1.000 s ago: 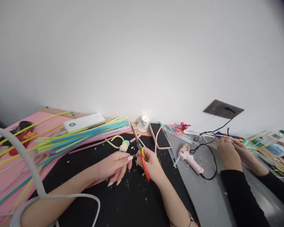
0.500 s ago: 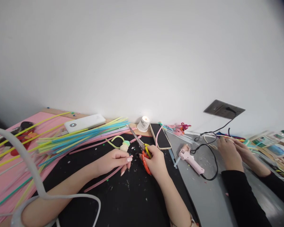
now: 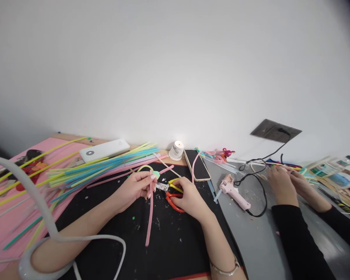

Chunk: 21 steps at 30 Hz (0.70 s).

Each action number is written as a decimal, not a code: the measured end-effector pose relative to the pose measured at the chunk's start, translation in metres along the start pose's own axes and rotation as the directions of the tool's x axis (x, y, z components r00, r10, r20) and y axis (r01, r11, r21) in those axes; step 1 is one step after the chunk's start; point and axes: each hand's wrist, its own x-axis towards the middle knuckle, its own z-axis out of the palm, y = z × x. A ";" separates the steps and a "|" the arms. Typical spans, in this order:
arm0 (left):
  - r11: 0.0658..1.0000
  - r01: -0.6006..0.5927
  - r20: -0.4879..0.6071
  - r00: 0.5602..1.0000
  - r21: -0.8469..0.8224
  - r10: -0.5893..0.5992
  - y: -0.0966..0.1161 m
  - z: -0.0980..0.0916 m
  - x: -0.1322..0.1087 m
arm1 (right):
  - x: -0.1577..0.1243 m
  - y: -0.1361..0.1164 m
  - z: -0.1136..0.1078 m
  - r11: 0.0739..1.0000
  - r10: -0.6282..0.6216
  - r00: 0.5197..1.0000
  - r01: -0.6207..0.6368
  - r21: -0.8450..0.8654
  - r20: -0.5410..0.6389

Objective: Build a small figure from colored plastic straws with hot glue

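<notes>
My left hand (image 3: 140,184) pinches a pink pipe cleaner (image 3: 149,221) near its upper end; the long part hangs down over the black mat (image 3: 119,233). In my right hand (image 3: 189,194) are scissors (image 3: 175,204) with red and yellow handles. Their blades point left toward the left fingertips, and the blade tips are partly hidden there. Just behind my left fingers a small pale green fuzzy piece (image 3: 155,174) shows, mostly covered by the hand. A short pink strip (image 3: 167,169) lies beyond it.
Several coloured pipe cleaners (image 3: 105,167) lie left, by a white power bank (image 3: 105,150). A paper cup (image 3: 176,150) and phone (image 3: 197,165) stand behind. Right are a pink glue gun (image 3: 235,194), its cord, and another person's hands (image 3: 282,182). A white cable loop (image 3: 46,210) crosses my left forearm.
The scissors have swung from pointing up to pointing left, toward my left hand. My left hand has turned upward, and the pink pipe cleaner now hangs downward from it.
</notes>
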 end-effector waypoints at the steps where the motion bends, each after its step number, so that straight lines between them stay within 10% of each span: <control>1: 1.000 0.002 -0.017 1.000 0.016 -0.001 0.000 0.001 0.000 | -0.001 0.000 -0.002 1.000 0.010 1.000 -0.010 0.017 0.001; 11: 0.991 0.037 -0.076 0.997 0.125 -0.027 0.005 0.010 -0.002 | 0.029 0.001 -0.013 0.997 -0.051 0.980 0.038 -0.072 -0.192; 21: 0.995 0.031 -0.073 0.997 0.095 -0.024 0.007 0.012 -0.002 | 0.067 0.023 0.010 0.968 -0.162 0.977 0.130 -0.214 -0.139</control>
